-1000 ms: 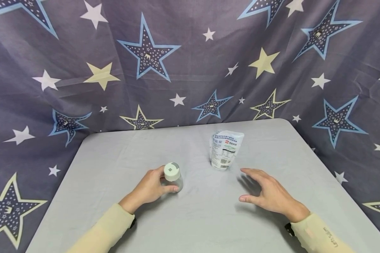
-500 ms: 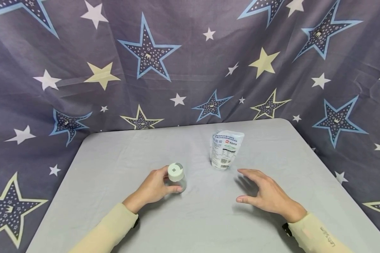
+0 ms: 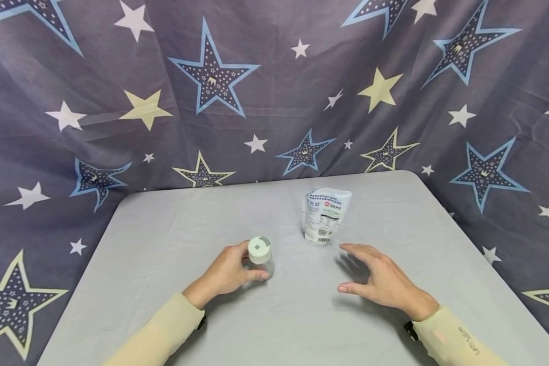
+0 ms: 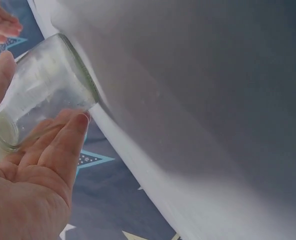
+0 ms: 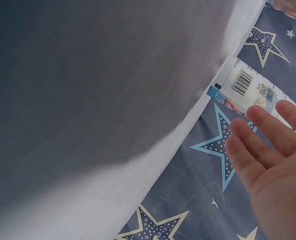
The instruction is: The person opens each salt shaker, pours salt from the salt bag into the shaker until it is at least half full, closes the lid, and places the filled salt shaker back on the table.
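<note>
Two sleeves (image 3: 160, 330) lay nearest, on the near side of the jar (image 3: 262, 258), both cut off by the lower edge of the head view. Left of the jar, the left hand (image 3: 226, 272) grasped it, thumb toward the near side; most of its fingers were hidden behind the glass from above, while the left wrist view showed several lying along it. Well to the right of the jar, the right hand (image 3: 382, 279) was over the table (image 3: 187, 218), fingers parted, holding nothing.

The jar was upright, its long axis vertical and its lid (image 3: 259, 246) uppermost; whether its base touched the table could not be told. The left wrist view cut off its lid end.

Beyond the jar and to its right stood the pouch (image 3: 325, 216), long axis upright, wide end up, printed face toward the head camera. Much of the print was too small to read, and fingers covered part of the pouch in the right wrist view. Farthest behind the jar hung the starry cloth (image 3: 274, 86).
</note>
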